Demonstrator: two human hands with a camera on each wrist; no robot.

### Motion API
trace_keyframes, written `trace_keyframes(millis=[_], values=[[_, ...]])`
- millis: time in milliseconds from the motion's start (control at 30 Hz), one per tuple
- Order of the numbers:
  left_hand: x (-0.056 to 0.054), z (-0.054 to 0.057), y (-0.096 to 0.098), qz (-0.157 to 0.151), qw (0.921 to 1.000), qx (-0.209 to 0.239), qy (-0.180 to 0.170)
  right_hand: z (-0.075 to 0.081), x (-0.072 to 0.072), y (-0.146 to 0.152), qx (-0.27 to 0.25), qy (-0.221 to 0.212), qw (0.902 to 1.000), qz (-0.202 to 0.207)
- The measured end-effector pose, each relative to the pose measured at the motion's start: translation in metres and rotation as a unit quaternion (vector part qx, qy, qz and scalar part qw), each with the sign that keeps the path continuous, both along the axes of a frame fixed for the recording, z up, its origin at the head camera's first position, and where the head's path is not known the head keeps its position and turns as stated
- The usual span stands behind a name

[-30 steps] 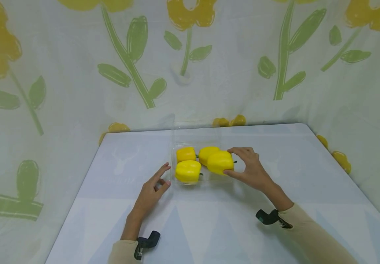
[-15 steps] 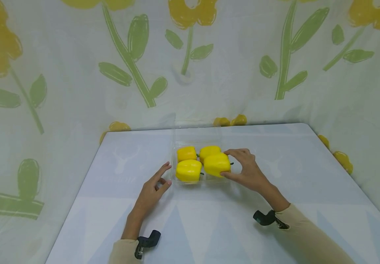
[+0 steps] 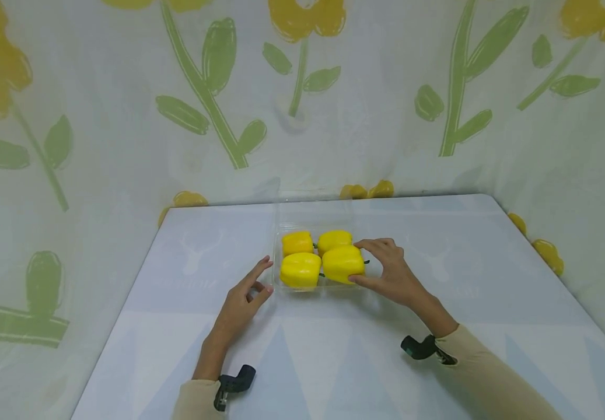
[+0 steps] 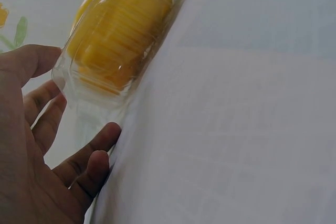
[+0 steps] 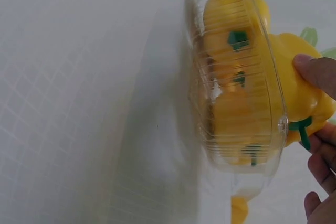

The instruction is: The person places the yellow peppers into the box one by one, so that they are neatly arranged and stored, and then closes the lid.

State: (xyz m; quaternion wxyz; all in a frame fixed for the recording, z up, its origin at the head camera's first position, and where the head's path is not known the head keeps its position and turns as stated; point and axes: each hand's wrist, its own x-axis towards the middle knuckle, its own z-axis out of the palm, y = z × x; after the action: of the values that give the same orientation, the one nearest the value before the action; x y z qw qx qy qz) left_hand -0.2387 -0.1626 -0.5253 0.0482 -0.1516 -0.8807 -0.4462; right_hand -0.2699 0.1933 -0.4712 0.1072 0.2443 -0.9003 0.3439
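Observation:
My right hand (image 3: 388, 271) grips a yellow bell pepper (image 3: 342, 263) between thumb and fingers at the right front of a clear plastic clamshell container (image 3: 302, 290). In the right wrist view the held bell pepper (image 5: 296, 90) sits tilted above the container's rim, its green stem facing my palm. Three other yellow bell peppers lie inside: one at front left (image 3: 300, 270), one at back left (image 3: 297, 243), one at back right (image 3: 335, 240). My left hand (image 3: 239, 303) touches the container's left end with loosely extended fingers; the left wrist view shows the thumb at its corner.
The container's clear lid (image 3: 313, 213) stands raised at the back, near the table's far edge. A pale patterned cover lies on the table (image 3: 313, 356). Behind and beside it hang curtains (image 3: 365, 116) with a flower print. Each wrist wears a small black camera (image 3: 236, 382).
My right hand has moved left and slightly down with the bell pepper, from above the back right pepper to the container's front right. My left hand keeps its place.

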Motion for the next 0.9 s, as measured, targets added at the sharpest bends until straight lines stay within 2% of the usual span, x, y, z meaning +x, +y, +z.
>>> trace_keyframes(millis=[300,667,900], values=[[-0.0002,-0.0007,-0.0012,-0.002,1.0,-0.001,0.007,-0.0009,-0.0018,-0.0019,-0.004,0.005,1.0,0.0],[0.0009,0.0022,0.0018,-0.004,0.9999,0.009,-0.002,-0.0054,-0.0026,-0.0043,0.019,-0.015,0.9997,-0.008],[-0.0002,0.0019,0.0019,-0.004,0.9999,0.01,-0.001,0.0016,-0.0075,-0.0059,0.052,0.013,0.9985,0.013]])
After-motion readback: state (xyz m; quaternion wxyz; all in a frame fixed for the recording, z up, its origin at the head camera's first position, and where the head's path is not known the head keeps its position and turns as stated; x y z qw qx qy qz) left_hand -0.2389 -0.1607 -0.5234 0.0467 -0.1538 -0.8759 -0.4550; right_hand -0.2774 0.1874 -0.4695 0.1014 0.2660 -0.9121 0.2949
